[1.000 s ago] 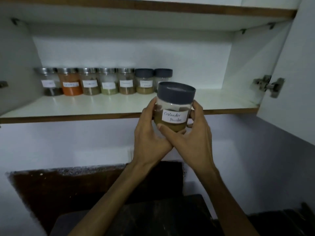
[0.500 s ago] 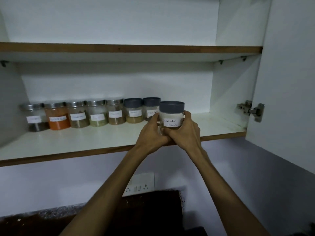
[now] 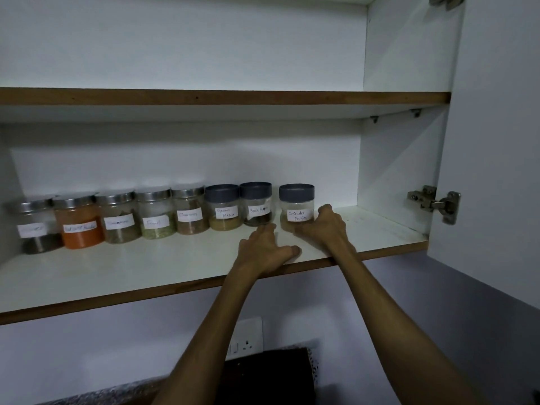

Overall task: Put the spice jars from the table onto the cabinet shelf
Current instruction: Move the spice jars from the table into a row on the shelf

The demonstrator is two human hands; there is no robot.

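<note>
Shelf [image 3: 146, 267]: coriander jar [image 3: 296, 207] upright against loosely curled right hand [image 3: 324, 226]; left hand [image 3: 263, 249] released.

Dim light; pale wall [image 3: 87, 355] with a socket [image 3: 247, 337], perhaps a dark countertop [image 3: 271, 375] below.

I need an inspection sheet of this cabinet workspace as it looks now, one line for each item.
Surface: white lower shelf with a brown front edge; the upper shelf shows nothing on it.
Job's things: eight labelled spice jars in a row at the back; the coriander powder jar stands upright at the right end, a small gap from the black pepper jar.
Clutter: nothing seen.
Hands: the right hand touches the coriander powder jar's right side and base; the left hand rests on the shelf in front of the jars, holding nothing.
Cables: nothing seen.
Surroundings: open cabinet door with a hinge on the right; wall socket below.
</note>
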